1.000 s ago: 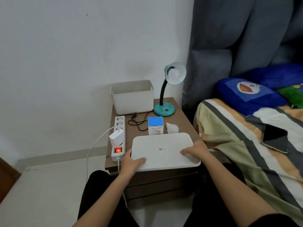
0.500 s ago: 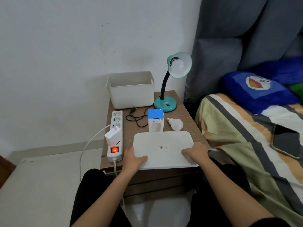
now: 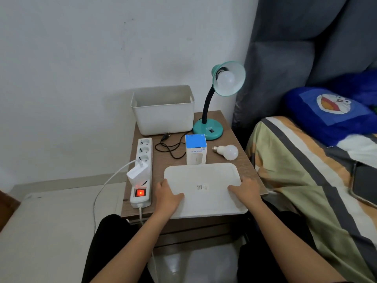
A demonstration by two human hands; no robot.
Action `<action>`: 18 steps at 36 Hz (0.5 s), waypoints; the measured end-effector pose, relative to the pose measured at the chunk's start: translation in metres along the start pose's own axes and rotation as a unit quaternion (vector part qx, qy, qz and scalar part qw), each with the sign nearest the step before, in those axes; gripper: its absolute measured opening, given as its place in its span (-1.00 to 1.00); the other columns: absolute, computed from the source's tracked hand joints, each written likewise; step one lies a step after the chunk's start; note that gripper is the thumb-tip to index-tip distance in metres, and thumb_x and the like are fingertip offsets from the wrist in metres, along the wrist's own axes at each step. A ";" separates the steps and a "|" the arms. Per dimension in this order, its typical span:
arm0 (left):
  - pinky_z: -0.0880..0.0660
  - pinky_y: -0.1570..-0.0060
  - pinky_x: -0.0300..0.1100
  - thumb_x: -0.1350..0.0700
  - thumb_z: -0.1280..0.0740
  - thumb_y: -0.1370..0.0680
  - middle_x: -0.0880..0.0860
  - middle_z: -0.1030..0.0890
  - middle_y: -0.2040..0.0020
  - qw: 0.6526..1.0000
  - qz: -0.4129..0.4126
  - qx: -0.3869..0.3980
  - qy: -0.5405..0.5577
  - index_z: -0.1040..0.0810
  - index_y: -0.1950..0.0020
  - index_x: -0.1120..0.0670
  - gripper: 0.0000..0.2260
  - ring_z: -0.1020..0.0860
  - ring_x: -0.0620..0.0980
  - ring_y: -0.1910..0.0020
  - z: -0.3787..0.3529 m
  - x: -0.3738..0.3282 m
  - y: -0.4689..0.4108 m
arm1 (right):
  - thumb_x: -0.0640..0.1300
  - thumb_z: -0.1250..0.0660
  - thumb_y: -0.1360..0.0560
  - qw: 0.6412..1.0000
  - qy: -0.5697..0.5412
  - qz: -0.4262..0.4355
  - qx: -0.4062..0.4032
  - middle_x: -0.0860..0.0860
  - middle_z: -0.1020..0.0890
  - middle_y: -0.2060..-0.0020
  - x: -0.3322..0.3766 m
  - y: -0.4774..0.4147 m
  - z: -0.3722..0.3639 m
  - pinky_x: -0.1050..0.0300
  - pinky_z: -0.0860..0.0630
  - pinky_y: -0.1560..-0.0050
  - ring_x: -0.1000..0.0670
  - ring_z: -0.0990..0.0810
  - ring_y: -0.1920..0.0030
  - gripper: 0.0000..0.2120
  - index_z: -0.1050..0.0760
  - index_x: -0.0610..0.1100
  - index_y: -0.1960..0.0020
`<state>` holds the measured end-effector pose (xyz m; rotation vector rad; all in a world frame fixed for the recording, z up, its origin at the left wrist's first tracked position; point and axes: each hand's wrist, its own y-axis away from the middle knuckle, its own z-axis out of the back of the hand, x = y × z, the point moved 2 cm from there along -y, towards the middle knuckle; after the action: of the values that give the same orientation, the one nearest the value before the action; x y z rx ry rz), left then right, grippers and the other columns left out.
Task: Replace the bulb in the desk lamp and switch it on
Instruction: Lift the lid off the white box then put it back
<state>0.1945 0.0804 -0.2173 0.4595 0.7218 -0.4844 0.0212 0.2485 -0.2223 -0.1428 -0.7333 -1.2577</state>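
A teal desk lamp [image 3: 208, 130] with a black gooseneck stands at the back right of a wooden bedside table [image 3: 242, 158]. A white bulb [image 3: 226, 79] sits unlit in its shade. A second white bulb [image 3: 227, 152] lies loose on the table in front of the lamp base. The lamp's black cord and plug [image 3: 169, 147] lie unplugged beside a white power strip [image 3: 142, 160] whose red switch glows. My left hand [image 3: 168, 194] and my right hand [image 3: 245, 189] rest on the two sides of a white tray lid [image 3: 202, 180] at the table's front.
A white open bin [image 3: 163, 111] stands at the back of the table. A blue-and-white humidifier box [image 3: 195, 149] stands between the cord and the loose bulb. A white charger [image 3: 137, 172] is plugged into the strip. A bed with a striped blanket [image 3: 306, 180] is to the right.
The view has shifted and tilted slightly, so the table appears closer. Both hands stay on the white lid in about the same places.
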 end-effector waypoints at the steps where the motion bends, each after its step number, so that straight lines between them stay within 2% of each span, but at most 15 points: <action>1: -0.29 -0.31 -0.10 0.11 -0.37 -0.49 0.14 -0.23 -0.42 1.000 -0.011 -0.004 0.003 -0.21 -0.43 0.21 -0.42 -0.29 0.10 -0.38 0.002 -0.004 -0.005 | 0.02 -0.35 -0.37 1.000 -0.008 0.007 -0.004 -0.17 -0.53 -0.05 0.001 -0.006 0.002 0.00 -0.40 -0.14 -0.26 -0.44 -0.23 -0.67 -0.45 -0.19 0.01; 2: -0.30 -0.31 -0.10 0.09 -0.34 -0.51 0.13 -0.24 -0.42 1.000 -0.023 -0.007 0.007 -0.22 -0.43 0.20 -0.45 -0.31 0.10 -0.38 0.004 -0.009 -0.010 | 0.02 -0.35 -0.36 1.000 -0.013 0.013 -0.012 -0.20 -0.52 -0.03 0.003 -0.011 0.006 0.04 -0.38 -0.07 -0.27 -0.44 -0.22 -0.71 -0.39 -0.17 0.10; 4: -0.35 -0.22 -0.12 0.06 -0.30 -0.54 0.12 -0.33 -0.35 0.998 -0.054 -0.010 0.012 -0.30 -0.38 0.17 -0.54 -0.38 0.10 -0.32 0.009 -0.021 -0.023 | -0.04 -0.37 -0.38 0.999 -0.014 0.023 -0.026 -0.26 -0.48 -0.13 0.011 -0.022 0.014 -0.01 -0.40 -0.10 -0.27 -0.41 -0.23 -0.73 -0.38 -0.19 0.09; 7: -0.34 -0.19 -0.13 0.02 -0.25 -0.56 0.11 -0.38 -0.32 0.997 -0.080 0.001 -0.015 -0.34 -0.37 0.18 -0.57 -0.40 0.10 -0.30 0.017 -0.039 -0.048 | -0.12 -0.35 -0.42 0.997 -0.020 0.055 -0.051 -0.23 -0.40 -0.20 0.031 -0.037 0.029 -0.05 -0.39 -0.23 -0.23 -0.39 -0.24 -0.57 -0.41 -0.25 -0.24; 9: -0.37 -0.07 -0.13 0.01 -0.25 -0.56 0.15 -0.44 -0.26 0.995 -0.084 0.010 -0.047 -0.42 -0.28 0.21 -0.62 -0.45 0.10 -0.19 0.020 -0.049 -0.069 | -0.15 -0.32 -0.45 0.994 -0.009 0.073 -0.076 -0.21 -0.41 -0.22 0.045 -0.050 0.035 -0.02 -0.36 -0.23 -0.21 -0.41 -0.23 -0.55 -0.38 -0.22 -0.31; 12: -0.38 0.12 -0.11 0.01 -0.27 -0.53 0.18 -0.51 -0.09 0.990 -0.078 0.038 -0.111 -0.46 -0.06 0.22 -0.72 -0.49 0.12 -0.02 0.023 -0.060 -0.097 | -0.14 -0.30 -0.47 0.989 0.049 0.105 -0.088 -0.16 -0.39 -0.26 0.063 -0.070 0.038 0.05 -0.34 -0.23 -0.17 -0.39 -0.25 -0.54 -0.35 -0.17 -0.35; 15: -0.46 0.12 -0.08 0.03 -0.27 -0.52 0.15 -0.53 0.02 0.983 -0.073 0.048 -0.159 -0.48 -0.01 0.20 -0.77 -0.51 0.10 0.05 0.027 -0.067 -0.116 | -0.15 -0.31 -0.47 0.986 0.085 0.123 -0.072 -0.14 -0.34 -0.29 0.074 -0.087 0.036 0.04 -0.35 -0.24 -0.16 -0.35 -0.26 -0.55 -0.35 -0.17 -0.34; 18: -0.44 0.19 -0.12 0.08 -0.27 -0.51 0.12 -0.53 0.05 0.977 -0.058 0.068 -0.193 -0.48 0.00 0.18 -0.82 -0.50 0.05 0.11 0.027 -0.071 -0.130 | -0.16 -0.30 -0.47 0.984 0.120 0.123 -0.043 -0.12 -0.34 -0.27 0.078 -0.099 0.029 0.01 -0.39 -0.18 -0.15 -0.35 -0.24 -0.61 -0.37 -0.16 -0.28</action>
<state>0.0894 -0.0197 -0.1784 0.4366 0.3429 -0.7134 -0.0712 0.1664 -0.1836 -0.1453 -0.4391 -1.0472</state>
